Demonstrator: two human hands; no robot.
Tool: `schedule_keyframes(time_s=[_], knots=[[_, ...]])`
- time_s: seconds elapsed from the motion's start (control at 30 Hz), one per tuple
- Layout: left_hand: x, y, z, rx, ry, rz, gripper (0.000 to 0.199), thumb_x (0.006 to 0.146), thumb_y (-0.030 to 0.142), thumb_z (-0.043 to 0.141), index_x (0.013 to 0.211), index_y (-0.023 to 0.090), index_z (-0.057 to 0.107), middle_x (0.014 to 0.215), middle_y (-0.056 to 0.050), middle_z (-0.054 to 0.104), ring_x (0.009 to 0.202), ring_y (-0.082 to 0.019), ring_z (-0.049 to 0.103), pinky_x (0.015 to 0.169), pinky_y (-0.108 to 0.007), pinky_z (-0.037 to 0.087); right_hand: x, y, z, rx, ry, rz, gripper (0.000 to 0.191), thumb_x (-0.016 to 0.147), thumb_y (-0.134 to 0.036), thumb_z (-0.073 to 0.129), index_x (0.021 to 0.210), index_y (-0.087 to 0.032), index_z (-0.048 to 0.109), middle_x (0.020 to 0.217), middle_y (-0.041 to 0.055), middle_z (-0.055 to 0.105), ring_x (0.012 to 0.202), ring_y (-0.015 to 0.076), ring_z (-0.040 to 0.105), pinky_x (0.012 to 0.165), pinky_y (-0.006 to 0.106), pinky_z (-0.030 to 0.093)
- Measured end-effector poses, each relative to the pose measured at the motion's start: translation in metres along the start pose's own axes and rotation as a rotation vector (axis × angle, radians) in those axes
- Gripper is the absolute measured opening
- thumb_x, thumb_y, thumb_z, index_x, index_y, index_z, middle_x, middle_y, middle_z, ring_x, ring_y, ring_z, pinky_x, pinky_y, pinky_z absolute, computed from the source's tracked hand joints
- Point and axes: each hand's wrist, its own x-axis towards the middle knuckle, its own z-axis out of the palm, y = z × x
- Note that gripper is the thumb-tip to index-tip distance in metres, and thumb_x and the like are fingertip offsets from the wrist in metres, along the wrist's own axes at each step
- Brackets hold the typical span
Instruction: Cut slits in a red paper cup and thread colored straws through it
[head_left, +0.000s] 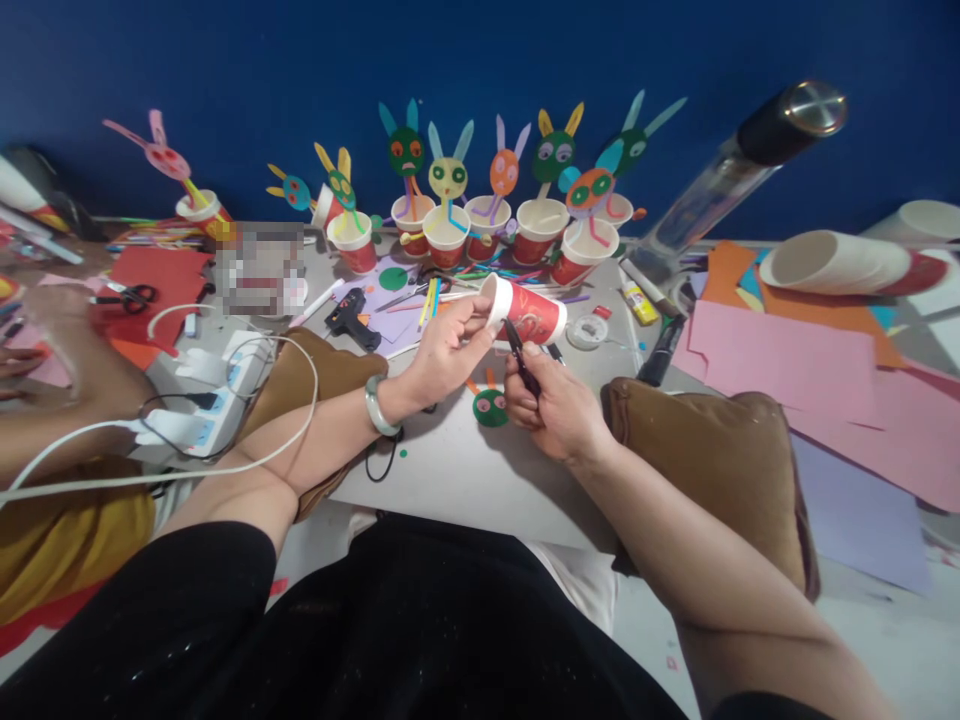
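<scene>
A red and white paper cup (534, 312) lies tilted on its side in the air, its white rim to the left. My left hand (450, 350) is closed on the cup near that rim. In my right hand (551, 400) is a black pen-like tool (520, 358), its tip up against the cup's side. Below the hands, a green paper face (490, 407) with pink eyes and orange ears rests on the white table (450, 470). My right fingers partly cover its edge.
Decorated cups (445, 240) line the back wall. A black glue gun (352, 320), a tape roll (587, 332) and a power strip (225, 400) lie around. Brown cushions (705, 460) flank my arms. A tall bottle (712, 190) stands right. Another person's arm (75, 390) is at left.
</scene>
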Motion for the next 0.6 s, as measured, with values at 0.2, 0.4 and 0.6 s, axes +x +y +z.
schedule_keyframes(time_s=[0.2, 0.4, 0.6], knots=[[0.0013, 0.0025, -0.0032, 0.023, -0.008, -0.003, 0.032, 0.099, 0.043, 0.065, 0.117, 0.016, 0.065, 0.111, -0.011, 0.08, 0.101, -0.02, 0.079, 0.09, -0.032, 0.062, 0.0021, -0.0015, -0.0025, -0.013, -0.013, -0.005, 0.054, 0.079, -0.069, 0.079, 0.081, -0.023, 0.052, 0.045, -0.0126, 0.035, 0.036, 0.0037, 0.019, 0.036, 0.018, 0.016], [0.0026, 0.0024, -0.0043, 0.027, -0.016, 0.007, 0.035, 0.099, 0.045, 0.064, 0.117, 0.015, 0.064, 0.111, -0.012, 0.08, 0.101, -0.021, 0.078, 0.091, -0.034, 0.062, 0.0024, -0.0025, -0.0052, -0.025, -0.019, -0.002, 0.054, 0.078, -0.068, 0.08, 0.081, -0.022, 0.052, 0.045, -0.0129, 0.035, 0.037, 0.0029, 0.017, 0.036, 0.017, 0.015], [0.005, 0.0051, -0.0067, 0.078, -0.024, 0.022, 0.033, 0.098, 0.042, 0.065, 0.116, 0.015, 0.067, 0.112, -0.011, 0.08, 0.102, -0.02, 0.078, 0.09, -0.031, 0.062, 0.0023, -0.0051, -0.0069, -0.042, -0.01, 0.004, 0.054, 0.078, -0.068, 0.081, 0.081, -0.022, 0.052, 0.045, -0.0127, 0.034, 0.038, 0.0031, 0.017, 0.037, 0.017, 0.013]])
